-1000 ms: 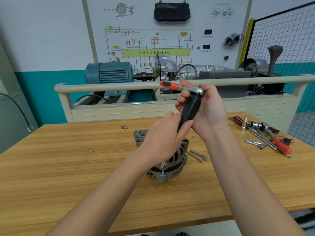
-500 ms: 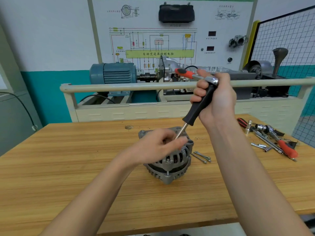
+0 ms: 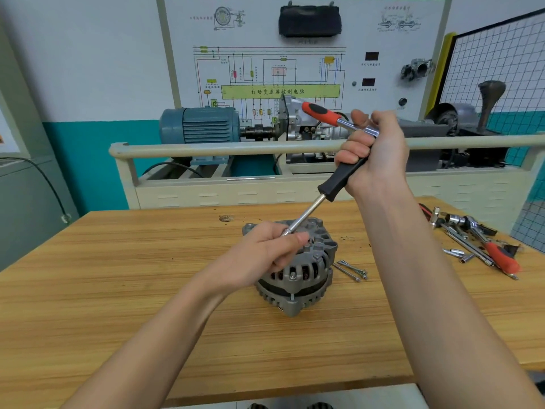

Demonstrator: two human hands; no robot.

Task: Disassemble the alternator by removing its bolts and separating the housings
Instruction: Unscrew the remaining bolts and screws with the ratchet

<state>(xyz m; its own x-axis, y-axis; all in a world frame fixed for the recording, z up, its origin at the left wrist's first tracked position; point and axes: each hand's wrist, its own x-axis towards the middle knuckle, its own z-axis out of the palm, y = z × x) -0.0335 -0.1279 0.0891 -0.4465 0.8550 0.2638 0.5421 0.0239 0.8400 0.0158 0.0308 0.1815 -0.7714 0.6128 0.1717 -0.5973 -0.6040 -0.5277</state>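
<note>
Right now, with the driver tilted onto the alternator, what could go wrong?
1. The driver shaft leans steeply while the left hand pinches its tip against the alternator; the tip may slip off its seat and jab the fingers.
2. The alternator stands unclamped on the wooden bench, so turning the ratchet in the right hand could tip it.
3. The removed bolts lie loose and may roll.

Bright, even overhead light with soft, faint shadows on the pale wooden workbench (image 3: 118, 290); straight lines bow toward the frame edges; fine detail is slightly soft.
</note>
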